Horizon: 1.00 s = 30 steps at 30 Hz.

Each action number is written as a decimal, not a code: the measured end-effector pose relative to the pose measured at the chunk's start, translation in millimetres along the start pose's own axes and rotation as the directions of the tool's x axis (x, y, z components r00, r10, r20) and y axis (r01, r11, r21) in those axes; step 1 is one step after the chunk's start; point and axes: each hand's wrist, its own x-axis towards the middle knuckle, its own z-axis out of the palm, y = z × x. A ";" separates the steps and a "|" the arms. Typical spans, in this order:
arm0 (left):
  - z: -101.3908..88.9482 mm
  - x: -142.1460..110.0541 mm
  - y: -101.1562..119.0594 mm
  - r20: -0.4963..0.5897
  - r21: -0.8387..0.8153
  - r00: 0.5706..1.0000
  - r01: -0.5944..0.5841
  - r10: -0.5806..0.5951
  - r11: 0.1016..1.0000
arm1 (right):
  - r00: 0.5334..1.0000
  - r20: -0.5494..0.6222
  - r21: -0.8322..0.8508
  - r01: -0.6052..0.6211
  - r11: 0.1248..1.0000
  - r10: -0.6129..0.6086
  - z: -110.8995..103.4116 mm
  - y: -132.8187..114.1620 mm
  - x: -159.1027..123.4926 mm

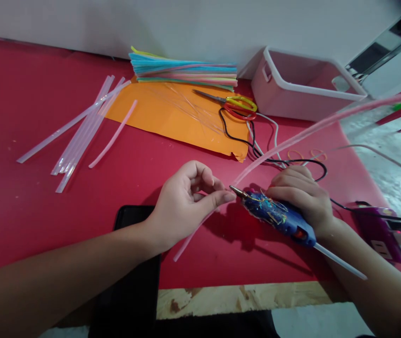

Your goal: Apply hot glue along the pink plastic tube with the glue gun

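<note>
My left hand (186, 202) pinches a long pink pipe cleaner (306, 134) between thumb and fingers. From there it stretches up and out past the right edge. A pink end (189, 241) shows below the hand; I cannot tell whether it is the same piece. My right hand (301, 195) is wrapped round a blue hot glue gun (278, 218), strung with dried glue threads. Its metal nozzle (237, 191) is at my left fingertips, by the pipe cleaner; actual contact is unclear. A clear glue stick (341, 261) sticks out of the gun's back.
Several glue sticks (80, 136) and a short pink piece (114, 134) lie left. Behind are an orange envelope (144, 112), scissors (239, 105), bundled pipe cleaners (182, 70) and a pink bin (299, 98). Cords run right to a purple power strip (373, 234). A black tray (130, 286) sits in front.
</note>
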 end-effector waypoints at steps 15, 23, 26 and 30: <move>0.3 -1.7 0.0 -0.005 0.021 1.000 -0.017 0.017 1.000 | 1.000 -0.012 0.012 -0.021 1.000 0.021 1.2 1.9 -2.4; -2.5 -0.3 -4.5 0.023 0.024 0.998 -0.052 0.052 0.998 | 0.999 -0.018 -0.004 -0.029 1.000 0.029 2.0 1.7 -2.8; -2.8 1.0 -5.1 0.025 0.009 0.999 -0.042 0.042 0.999 | 1.000 -0.015 -0.012 -0.027 1.000 0.027 1.9 1.6 -3.3; -1.2 2.6 -3.4 0.032 -0.066 0.999 -0.014 0.017 0.998 | 1.000 -0.007 -0.012 -0.018 1.000 0.018 1.3 2.3 -3.6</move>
